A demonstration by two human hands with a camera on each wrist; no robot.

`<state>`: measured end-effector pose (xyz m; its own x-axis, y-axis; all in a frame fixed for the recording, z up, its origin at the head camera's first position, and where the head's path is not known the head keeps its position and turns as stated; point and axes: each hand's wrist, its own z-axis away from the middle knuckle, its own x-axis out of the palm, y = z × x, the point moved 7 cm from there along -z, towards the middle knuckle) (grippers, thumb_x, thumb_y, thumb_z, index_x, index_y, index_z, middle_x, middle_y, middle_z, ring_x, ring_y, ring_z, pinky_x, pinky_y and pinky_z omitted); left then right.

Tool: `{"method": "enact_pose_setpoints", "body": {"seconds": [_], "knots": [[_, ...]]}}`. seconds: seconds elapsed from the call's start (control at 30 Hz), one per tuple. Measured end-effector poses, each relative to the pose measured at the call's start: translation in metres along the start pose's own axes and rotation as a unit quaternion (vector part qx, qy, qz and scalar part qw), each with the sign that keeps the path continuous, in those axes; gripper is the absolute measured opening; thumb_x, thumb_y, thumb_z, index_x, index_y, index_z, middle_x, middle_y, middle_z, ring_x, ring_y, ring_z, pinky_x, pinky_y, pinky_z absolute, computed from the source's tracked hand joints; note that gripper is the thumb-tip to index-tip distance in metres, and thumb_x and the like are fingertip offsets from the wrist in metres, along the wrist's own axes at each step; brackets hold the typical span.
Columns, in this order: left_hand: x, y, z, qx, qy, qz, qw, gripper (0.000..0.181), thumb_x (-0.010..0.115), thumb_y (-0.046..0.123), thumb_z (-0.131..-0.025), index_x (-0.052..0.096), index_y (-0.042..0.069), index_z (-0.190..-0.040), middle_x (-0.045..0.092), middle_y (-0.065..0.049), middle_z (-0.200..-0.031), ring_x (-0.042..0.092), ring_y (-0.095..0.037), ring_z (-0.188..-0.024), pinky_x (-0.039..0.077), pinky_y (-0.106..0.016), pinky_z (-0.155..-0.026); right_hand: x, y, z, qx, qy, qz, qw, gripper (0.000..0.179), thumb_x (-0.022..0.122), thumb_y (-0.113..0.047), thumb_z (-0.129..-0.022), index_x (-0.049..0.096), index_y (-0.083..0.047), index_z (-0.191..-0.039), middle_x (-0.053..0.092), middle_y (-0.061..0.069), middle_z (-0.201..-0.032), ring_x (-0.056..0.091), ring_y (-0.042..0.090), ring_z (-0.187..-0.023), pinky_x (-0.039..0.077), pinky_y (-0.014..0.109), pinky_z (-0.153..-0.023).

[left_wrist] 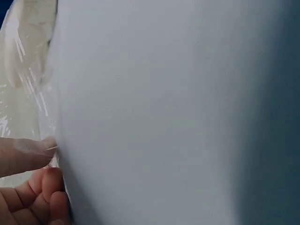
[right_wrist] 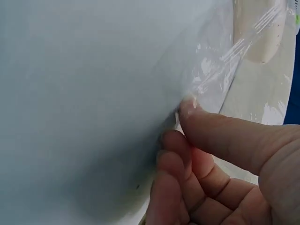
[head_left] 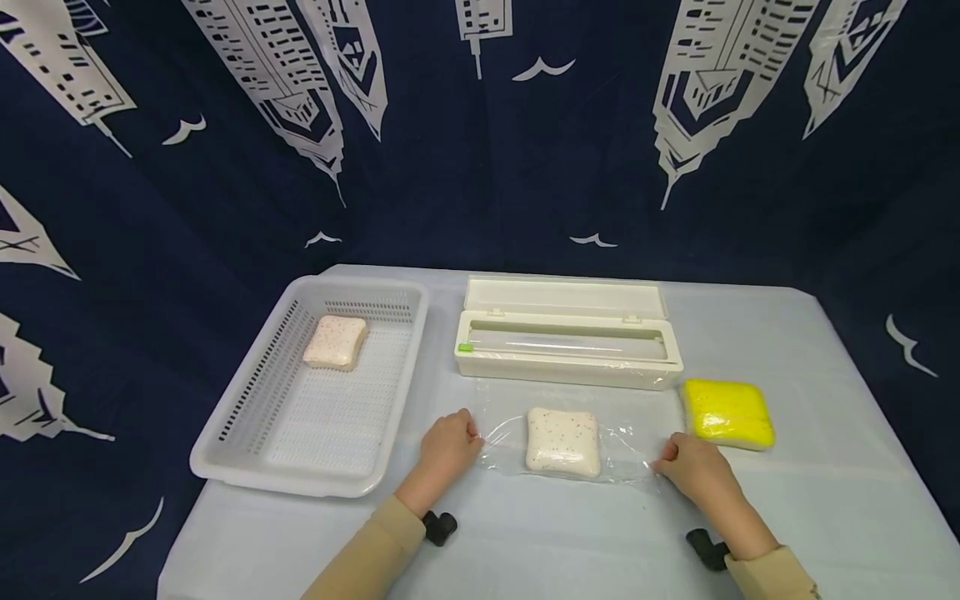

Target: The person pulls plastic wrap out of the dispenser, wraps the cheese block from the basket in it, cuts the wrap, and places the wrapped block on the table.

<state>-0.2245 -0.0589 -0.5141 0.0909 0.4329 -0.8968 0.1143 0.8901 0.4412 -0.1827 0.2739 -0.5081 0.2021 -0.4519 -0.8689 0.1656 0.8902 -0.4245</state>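
Note:
Cling film [head_left: 487, 400] stretches forward from a white dispenser box [head_left: 570, 372] with its lid raised. A cream, speckled, square bread-like block [head_left: 562, 442] sits in the middle of the film, which shows wrinkles on both sides of it. My left hand [head_left: 448, 443] pinches the film's near left corner; the left wrist view shows its thumb [left_wrist: 35, 152] against the fingers there. At the near right corner, my right hand [head_left: 697, 467] pinches the film between thumb [right_wrist: 225, 133] and curled fingers. Between the hands, the film lies close to the table.
On the left stands a white perforated basket [head_left: 408, 375] with a pinkish speckled block [head_left: 336, 342] inside. A shiny yellow block [head_left: 727, 412] lies just beyond my right hand. The white-covered table [head_left: 562, 550] ends at a dark blue patterned curtain [head_left: 480, 192].

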Motion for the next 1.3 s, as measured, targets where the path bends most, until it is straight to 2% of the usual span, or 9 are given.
{"method": "enact_pose_setpoints", "body": {"seconds": [0.2,0.37,0.47,0.53,0.67,0.77,0.93,1.1,1.3], "knots": [[-0.009,-0.011,-0.001,-0.038,0.000,0.043,0.9984,0.008,0.064,0.009,-0.083,0.056,0.008,-0.081,0.053,0.000,-0.067,0.048,-0.014,-0.059,0.039,-0.026,-0.053,-0.014,-0.004,0.003,-0.001,0.004,-0.028,0.9996,0.011,0.067,-0.006,-0.081,0.058,0.000,-0.081,0.056,0.008,-0.071,0.050,0.021,-0.065,0.042,0.032,-0.056],[-0.029,-0.007,-0.013,-0.064,0.047,0.122,0.9893,0.009,0.059,0.006,-0.087,0.059,0.001,-0.094,0.060,-0.007,-0.082,0.058,-0.020,-0.075,0.048,-0.032,-0.065,-0.046,-0.012,0.000,0.008,0.092,-0.063,0.9938,0.014,0.059,-0.007,-0.087,0.059,0.005,-0.094,0.061,0.018,-0.083,0.056,0.027,-0.072,0.046,0.035,-0.058],[-0.039,-0.002,-0.025,-0.077,0.080,0.200,0.9735,0.021,0.059,0.008,-0.088,0.055,-0.002,-0.106,0.062,-0.012,-0.096,0.062,-0.026,-0.090,0.050,-0.038,-0.077,-0.062,-0.017,-0.008,0.021,0.154,-0.096,0.9833,0.024,0.058,-0.014,-0.090,0.056,0.006,-0.104,0.063,0.024,-0.093,0.059,0.033,-0.078,0.048,0.037,-0.060],[-0.042,0.000,-0.033,-0.093,0.095,0.247,0.9599,0.028,0.059,0.011,-0.089,0.050,-0.004,-0.112,0.064,-0.015,-0.102,0.063,-0.028,-0.096,0.050,-0.040,-0.080,-0.066,-0.018,-0.015,0.036,0.167,-0.122,0.9777,0.033,0.056,-0.019,-0.092,0.052,0.008,-0.111,0.061,0.027,-0.101,0.060,0.036,-0.083,0.050,0.039,-0.063],[-0.040,-0.001,-0.044,-0.138,0.104,0.312,0.9343,0.040,0.058,0.016,-0.090,0.041,-0.005,-0.120,0.067,-0.017,-0.104,0.064,-0.028,-0.093,0.050,-0.038,-0.074,-0.062,-0.017,-0.030,0.084,0.141,-0.172,0.9713,0.048,0.048,-0.025,-0.096,0.038,0.011,-0.126,0.055,0.033,-0.114,0.059,0.041,-0.094,0.051,0.043,-0.068],[-0.038,-0.002,-0.049,-0.152,0.112,0.333,0.9240,0.048,0.060,0.017,-0.090,0.036,-0.005,-0.125,0.069,-0.018,-0.101,0.065,-0.028,-0.089,0.050,-0.037,-0.071,-0.056,-0.013,-0.038,0.120,0.120,-0.202,0.9646,0.059,0.045,-0.030,-0.096,0.026,0.011,-0.134,0.052,0.035,-0.117,0.056,0.043,-0.099,0.050,0.047,-0.072],[-0.044,0.000,-0.052,-0.133,0.143,0.326,0.9250,0.055,0.064,0.017,-0.087,0.036,-0.005,-0.128,0.071,-0.016,-0.090,0.065,-0.028,-0.082,0.049,-0.036,-0.066,-0.055,-0.013,-0.049,0.120,0.112,-0.227,0.9600,0.069,0.046,-0.030,-0.095,0.017,0.012,-0.140,0.060,0.028,-0.106,0.060,0.035,-0.093,0.050,0.043,-0.076],[-0.049,0.003,-0.054,-0.121,0.151,0.277,0.9412,0.054,0.066,0.018,-0.086,0.042,-0.004,-0.130,0.070,-0.010,-0.080,0.062,-0.020,-0.069,0.046,-0.028,-0.056,-0.059,-0.016,-0.054,0.086,0.123,-0.225,0.9629,0.061,0.049,-0.024,-0.096,0.026,0.016,-0.136,0.070,0.019,-0.088,0.068,0.021,-0.072,0.049,0.024,-0.064],[-0.051,0.007,-0.058,-0.113,0.143,0.236,0.9544,0.058,0.067,0.020,-0.085,0.043,-0.005,-0.133,0.068,-0.007,-0.073,0.058,-0.015,-0.060,0.045,-0.027,-0.052,-0.063,-0.018,-0.052,0.082,0.162,-0.189,0.9650,0.055,0.053,-0.021,-0.093,0.036,0.014,-0.132,0.069,0.018,-0.083,0.060,0.020,-0.066,0.041,0.027,-0.056]]}}
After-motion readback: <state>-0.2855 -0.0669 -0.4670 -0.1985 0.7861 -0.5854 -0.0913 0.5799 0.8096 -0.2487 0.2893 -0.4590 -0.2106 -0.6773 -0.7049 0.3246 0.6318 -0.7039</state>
